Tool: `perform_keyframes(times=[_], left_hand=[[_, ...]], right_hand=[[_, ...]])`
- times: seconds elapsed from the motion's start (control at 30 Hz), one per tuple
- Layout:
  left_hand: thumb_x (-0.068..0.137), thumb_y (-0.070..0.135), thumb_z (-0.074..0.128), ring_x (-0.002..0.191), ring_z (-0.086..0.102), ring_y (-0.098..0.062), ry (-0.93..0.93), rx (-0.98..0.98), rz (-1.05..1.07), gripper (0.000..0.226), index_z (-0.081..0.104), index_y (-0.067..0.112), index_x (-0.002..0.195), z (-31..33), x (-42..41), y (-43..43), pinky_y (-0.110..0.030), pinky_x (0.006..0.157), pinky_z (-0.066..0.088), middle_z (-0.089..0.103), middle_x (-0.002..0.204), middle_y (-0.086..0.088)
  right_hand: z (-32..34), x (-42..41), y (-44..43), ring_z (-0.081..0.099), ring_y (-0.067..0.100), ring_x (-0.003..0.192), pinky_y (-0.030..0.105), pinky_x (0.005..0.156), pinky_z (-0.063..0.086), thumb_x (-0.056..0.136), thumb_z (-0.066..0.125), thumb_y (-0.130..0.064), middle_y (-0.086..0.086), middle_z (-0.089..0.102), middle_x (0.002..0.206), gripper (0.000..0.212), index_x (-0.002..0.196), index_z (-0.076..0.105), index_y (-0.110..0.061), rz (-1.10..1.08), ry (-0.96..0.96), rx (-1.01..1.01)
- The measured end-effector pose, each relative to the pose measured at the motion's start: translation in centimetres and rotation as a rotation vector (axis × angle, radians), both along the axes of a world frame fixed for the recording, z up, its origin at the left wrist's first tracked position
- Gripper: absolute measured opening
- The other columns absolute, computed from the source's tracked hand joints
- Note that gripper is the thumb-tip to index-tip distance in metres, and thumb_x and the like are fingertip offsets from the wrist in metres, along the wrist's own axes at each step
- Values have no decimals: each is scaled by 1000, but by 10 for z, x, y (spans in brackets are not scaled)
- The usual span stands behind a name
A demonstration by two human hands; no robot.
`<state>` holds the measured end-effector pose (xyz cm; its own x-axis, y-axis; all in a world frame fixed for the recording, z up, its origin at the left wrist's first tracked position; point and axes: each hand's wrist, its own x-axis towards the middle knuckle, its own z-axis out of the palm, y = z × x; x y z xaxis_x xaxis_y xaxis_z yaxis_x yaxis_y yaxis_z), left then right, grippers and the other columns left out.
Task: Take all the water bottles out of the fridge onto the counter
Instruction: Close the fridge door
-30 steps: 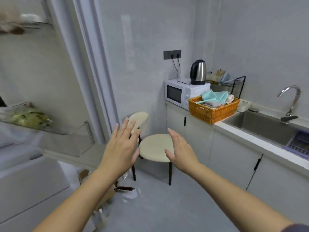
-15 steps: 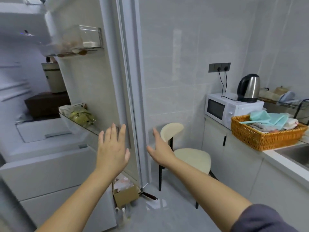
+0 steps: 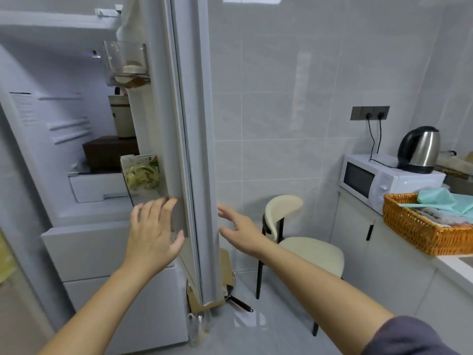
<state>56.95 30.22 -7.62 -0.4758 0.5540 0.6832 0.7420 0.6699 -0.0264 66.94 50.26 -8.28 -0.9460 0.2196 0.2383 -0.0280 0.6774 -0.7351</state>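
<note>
Flanking fridge door (image 3: 197, 149) edge | left hand (image 3: 153, 237) | right hand (image 3: 240, 234) (both fingers spread, gripping nothing)

Left hand (image 3: 151, 237), right hand (image 3: 236, 233) raised, fingers spread, seemingly empty.

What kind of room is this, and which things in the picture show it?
Most likely a small home kitchen. An open fridge has food on its shelves, and a white microwave with an electric kettle on top stands above white cabinets.
</note>
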Motion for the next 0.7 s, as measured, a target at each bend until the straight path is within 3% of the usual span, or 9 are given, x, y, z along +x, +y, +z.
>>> perform_keyframes(times=[0.07,0.13,0.23,0.4,0.53,0.63,0.7], left_hand=[[81,45,49,126,44,-34,-58,66,-25,66,39,9,135,3,2,-7,-57,113,22,47,135,-18],[84,36,63,138,32,-32,-119,185,-79,68,34,12,141,8,5,-12,-57,116,15,33,150,-17],[84,24,70,148,13,-26,-153,329,-154,82,22,16,150,21,9,-19,-55,118,15,12,160,-11],[84,43,58,150,2,-15,-187,411,-224,88,8,24,155,37,3,-43,-54,118,15,-7,161,8],[83,56,53,149,5,-14,-215,394,-230,91,3,27,155,42,-11,-75,-53,118,16,2,163,4],[85,53,62,148,14,-17,-219,406,-218,94,6,25,154,44,-21,-102,-51,118,20,14,161,0],[82,52,66,143,24,-20,-199,433,-186,96,8,25,154,46,-28,-119,-50,116,25,25,157,-3]], right_hand=[[7,-1,-9,40,12,139,36,116,33,97,52,-14,-5,42,151,61,152,29,-27,37,46,-63],[13,-4,-17,38,-3,132,35,116,30,97,55,-14,-15,44,143,59,149,32,-31,70,78,-86],[16,-10,-30,40,-8,128,37,115,32,96,57,-17,-23,43,136,58,141,32,-43,95,89,-76],[15,-22,-61,46,-19,120,37,112,36,93,55,-9,-38,50,124,59,122,44,-59,83,145,-120],[17,-40,-94,53,-2,122,29,107,41,95,53,-6,-20,61,121,51,125,52,-46,76,189,-207],[22,-60,-124,56,-2,118,14,98,43,96,52,-3,-11,62,124,46,129,53,-35,79,235,-266],[24,-74,-144,58,-3,113,11,94,45,95,51,-1,-6,64,123,45,130,56,-29,65,266,-315]])
